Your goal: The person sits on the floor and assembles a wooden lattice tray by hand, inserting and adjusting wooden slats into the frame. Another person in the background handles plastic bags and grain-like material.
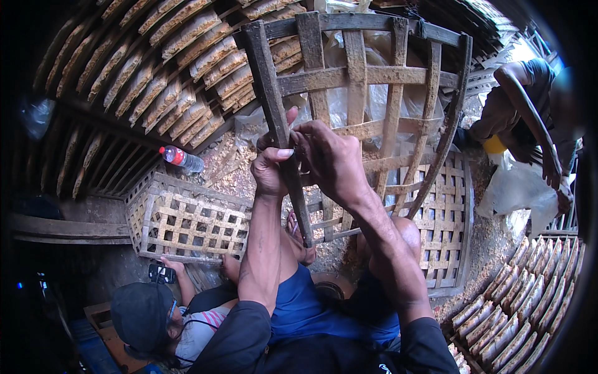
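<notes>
A wooden lattice tray (263,68) of crossed slats is held up tilted in front of me, its far end raised. My left hand (271,168) is closed around the dark left side bar, thumb on the near face and fingers behind it. Just right of that bar, my right hand (333,156) is closed in a pinch against its inner edge. Whatever lies between those fingertips is hidden. Several slats are pale and dusty, and the side bars look dark and worn.
Another lattice tray (464,230) lies behind on the right, and a lattice crate (146,234) at left. A plastic bottle (182,159) lies near stacked slabs (168,106). More slabs (517,299) stand lower right. One person (143,318) sits lower left; another (529,106) bends over plastic sheeting (520,193).
</notes>
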Tool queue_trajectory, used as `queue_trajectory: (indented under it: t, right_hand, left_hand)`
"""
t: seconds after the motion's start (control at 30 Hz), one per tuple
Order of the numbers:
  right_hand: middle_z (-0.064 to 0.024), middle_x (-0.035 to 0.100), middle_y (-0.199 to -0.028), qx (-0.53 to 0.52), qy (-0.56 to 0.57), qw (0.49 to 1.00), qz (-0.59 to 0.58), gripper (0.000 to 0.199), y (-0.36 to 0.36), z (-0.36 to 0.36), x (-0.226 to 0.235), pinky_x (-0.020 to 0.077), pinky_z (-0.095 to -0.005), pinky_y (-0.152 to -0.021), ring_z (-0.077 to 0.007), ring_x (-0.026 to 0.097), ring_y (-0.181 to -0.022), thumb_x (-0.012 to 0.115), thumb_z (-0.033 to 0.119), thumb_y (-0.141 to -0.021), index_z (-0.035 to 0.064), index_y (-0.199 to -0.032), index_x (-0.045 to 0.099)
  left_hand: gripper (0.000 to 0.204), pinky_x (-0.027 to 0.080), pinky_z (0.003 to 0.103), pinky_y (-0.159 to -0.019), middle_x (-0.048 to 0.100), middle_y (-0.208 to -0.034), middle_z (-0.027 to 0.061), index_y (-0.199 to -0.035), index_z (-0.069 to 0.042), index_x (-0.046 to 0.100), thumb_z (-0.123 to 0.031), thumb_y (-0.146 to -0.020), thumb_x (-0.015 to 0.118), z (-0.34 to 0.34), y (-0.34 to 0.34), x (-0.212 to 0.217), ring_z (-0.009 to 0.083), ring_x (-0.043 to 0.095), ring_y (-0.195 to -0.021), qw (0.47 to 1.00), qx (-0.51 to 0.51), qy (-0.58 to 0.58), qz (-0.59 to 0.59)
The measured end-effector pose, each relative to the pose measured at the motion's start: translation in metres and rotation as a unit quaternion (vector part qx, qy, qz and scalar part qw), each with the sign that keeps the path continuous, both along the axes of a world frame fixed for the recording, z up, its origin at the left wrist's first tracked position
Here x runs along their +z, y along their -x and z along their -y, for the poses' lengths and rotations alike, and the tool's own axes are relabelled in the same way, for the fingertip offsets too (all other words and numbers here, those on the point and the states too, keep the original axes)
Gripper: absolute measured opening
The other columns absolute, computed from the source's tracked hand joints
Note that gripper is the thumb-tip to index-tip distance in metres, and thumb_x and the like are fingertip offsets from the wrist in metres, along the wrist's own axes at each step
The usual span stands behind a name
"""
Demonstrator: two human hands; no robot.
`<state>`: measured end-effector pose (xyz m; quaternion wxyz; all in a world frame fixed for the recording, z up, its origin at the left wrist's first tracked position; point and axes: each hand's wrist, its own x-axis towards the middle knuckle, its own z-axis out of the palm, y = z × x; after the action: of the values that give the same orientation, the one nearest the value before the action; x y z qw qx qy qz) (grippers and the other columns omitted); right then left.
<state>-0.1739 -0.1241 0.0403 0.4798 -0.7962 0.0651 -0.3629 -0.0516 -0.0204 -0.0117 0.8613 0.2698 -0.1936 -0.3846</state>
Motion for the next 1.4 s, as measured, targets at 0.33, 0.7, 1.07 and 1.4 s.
queue_trajectory:
  t: [0.33,0.7,1.07,1.4]
  right_hand:
    - [-0.0194,0.067,-0.070,-0.002,0.017,1.000,0.011,0.015,0.004,-0.001,0.005,0.0549,-0.0410,-0.055,-0.0331,0.073,-0.064,0.063,0.009,-0.099,0.0035,-0.113,0.062]
    - [-0.0206,0.068,-0.073,-0.004,-0.087,0.995,-0.037,0.014,0.005,0.003,0.006,0.0540,-0.0413,-0.056,-0.0345,0.072,-0.066,0.065,0.010,-0.098,0.0026,-0.110,0.064]
    - [-0.0164,0.068,-0.069,0.055,-0.030,0.991,-0.117,0.014,0.012,0.012,0.030,0.0541,-0.0347,-0.056,-0.0164,0.070,-0.060,0.065,0.007,-0.099,0.0007,-0.111,0.067]
    - [-0.0185,0.072,-0.077,0.060,-0.041,0.995,-0.073,0.014,0.009,0.008,0.029,0.0573,-0.0353,-0.057,-0.0257,0.074,-0.068,0.064,0.007,-0.098,-0.0016,-0.109,0.066]
  left_hand:
    - [0.086,0.054,0.045,-0.105,0.069,-0.116,0.0167,-0.156,0.002,0.035,-0.010,-0.073,0.057,-0.002,-0.004,-0.005,0.0295,0.069,-0.108,1.000,-0.015,0.009,0.013]
    - [0.085,0.053,0.045,-0.106,0.068,-0.123,0.0180,-0.153,0.002,0.039,-0.011,-0.071,0.057,-0.002,0.001,0.008,0.0326,0.067,-0.115,0.999,0.004,-0.035,0.030]
    - [0.073,0.061,0.046,-0.091,0.071,-0.119,0.0188,-0.140,0.008,0.054,-0.004,-0.069,0.059,-0.005,0.000,0.008,0.0282,0.071,-0.106,0.999,-0.012,-0.019,0.032]
    - [0.075,0.061,0.045,-0.092,0.072,-0.118,0.0205,-0.142,0.010,0.052,-0.005,-0.068,0.059,-0.006,0.000,0.016,0.0316,0.072,-0.104,0.999,-0.048,-0.016,0.015]
